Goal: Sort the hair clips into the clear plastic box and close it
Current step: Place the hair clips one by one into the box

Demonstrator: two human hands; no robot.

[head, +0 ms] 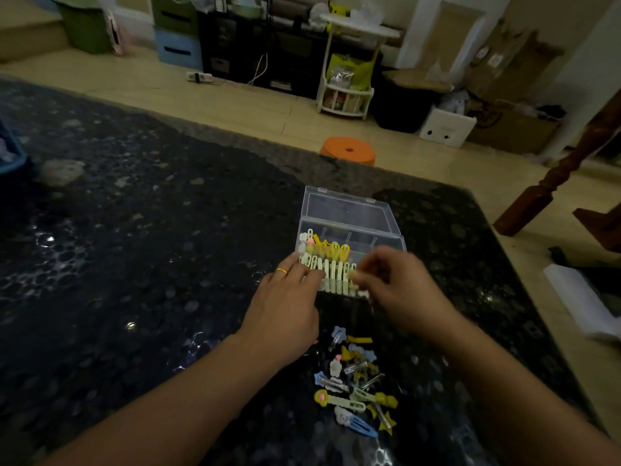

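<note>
While still open, lid tipped back beyond the fingers, clear plastic box (349, 230) partly filled. Left hand (285, 307) flat, fingers straight on its near edge; right hand (400, 287) blurred, apparently pinching a pale clip. Unsorted hair clips (358, 381) behind wrists; closing not yet done.

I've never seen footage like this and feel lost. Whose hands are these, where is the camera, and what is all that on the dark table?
There is no machine here. A person wears one camera on the head, looking down at their own hands. On the dark speckled table stands a clear plastic box with its lid open and some hair clips already inside. The left hand, wearing a ring, rests at the box's near edge. The right hand is blurred and seems to pinch a small clip over the box. A pile of loose hair clips waits nearer the person.
</note>
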